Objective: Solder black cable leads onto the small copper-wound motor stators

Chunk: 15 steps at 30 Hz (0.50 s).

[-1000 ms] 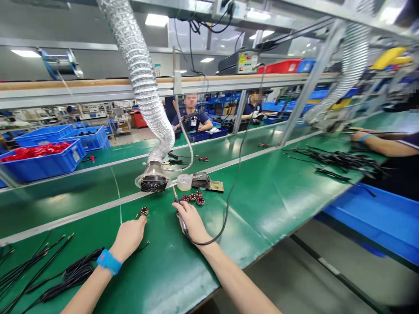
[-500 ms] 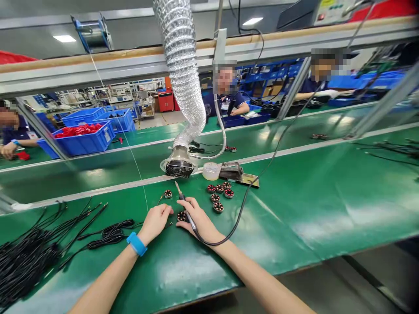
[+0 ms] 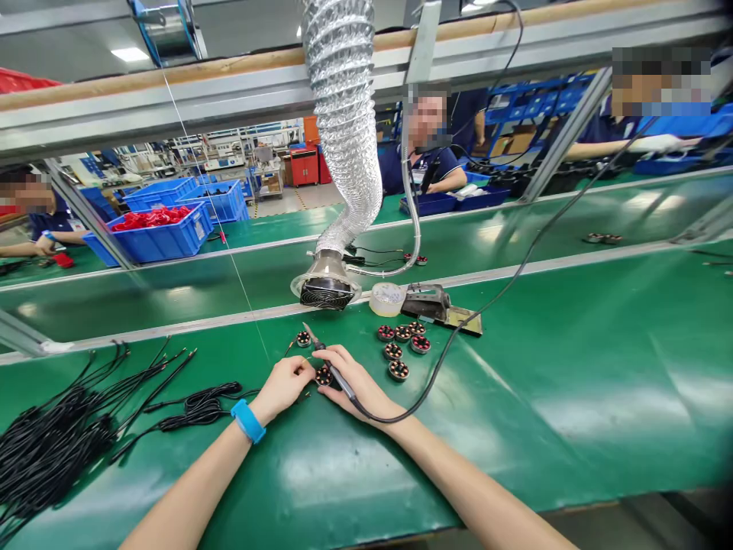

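Observation:
My right hand [image 3: 360,383] grips a soldering iron [image 3: 342,382], its tip pointing up and away. Under that hand's fingers a small round motor stator with copper coils [image 3: 323,376] is partly covered. My left hand [image 3: 286,383], with a blue wristband [image 3: 248,422], is pinched closed against the stator's left side; what its fingertips hold is too small to make out. Just beyond the iron's tip sits another stator [image 3: 303,338]. Several more stators [image 3: 392,351] stand to the right of my right hand. A coiled black cable [image 3: 198,409] lies left of my left hand.
A fume duct [image 3: 347,137] hangs above the bench, ending in a fan [image 3: 326,292]. A tape roll [image 3: 388,299] and an iron stand [image 3: 438,305] are behind the stators. Black cables [image 3: 54,443] pile at left. Thin wire descends from a spool [image 3: 166,34]. Co-workers sit opposite.
My left hand has moved right, up to the stator, its fingertips now meeting it. My right hand keeps hold of the soldering iron. The whole view has shifted slightly.

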Motion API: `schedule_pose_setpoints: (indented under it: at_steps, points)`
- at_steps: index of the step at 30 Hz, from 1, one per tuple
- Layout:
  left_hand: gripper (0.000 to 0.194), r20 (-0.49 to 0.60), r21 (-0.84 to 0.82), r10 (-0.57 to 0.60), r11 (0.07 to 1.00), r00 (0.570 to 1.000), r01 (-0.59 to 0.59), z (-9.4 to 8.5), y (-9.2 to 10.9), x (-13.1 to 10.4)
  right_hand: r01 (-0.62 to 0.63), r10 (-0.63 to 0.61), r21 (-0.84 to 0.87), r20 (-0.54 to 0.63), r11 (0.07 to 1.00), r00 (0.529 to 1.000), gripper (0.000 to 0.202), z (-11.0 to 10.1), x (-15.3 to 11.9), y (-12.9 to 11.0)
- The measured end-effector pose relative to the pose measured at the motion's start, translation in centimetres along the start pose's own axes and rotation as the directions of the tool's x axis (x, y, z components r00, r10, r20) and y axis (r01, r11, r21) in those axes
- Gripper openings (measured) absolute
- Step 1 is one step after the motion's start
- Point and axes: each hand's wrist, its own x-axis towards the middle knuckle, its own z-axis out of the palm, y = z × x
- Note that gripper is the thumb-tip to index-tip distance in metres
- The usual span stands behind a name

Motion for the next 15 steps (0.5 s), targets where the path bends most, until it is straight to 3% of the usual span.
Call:
schedule_pose_setpoints:
  at_steps: [4,9,15]
  points:
    - [0.028,-0.03,-0.115,-0.004,0.993,1.0,0.001,-0.07,0.15,0.22,-0.018,0.019,0.017,-0.035,1.0,0.999,0.063,0.42,0.04,0.49]
    - [0.043,-0.106,-0.018,-0.071,0.997,0.992,0.07,-0.16,-0.13,0.18,-0.023,0.027,0.07,-0.058,0.997,0.998,0.066,0.41,-0.12,0.59]
    - [0.033,-0.023,-0.047,-0.108,0.993,0.994,0.107,0.07,0.24,-0.27,-0.033,0.038,0.074,-0.06,0.997,0.997,0.062,0.46,-0.12,0.28]
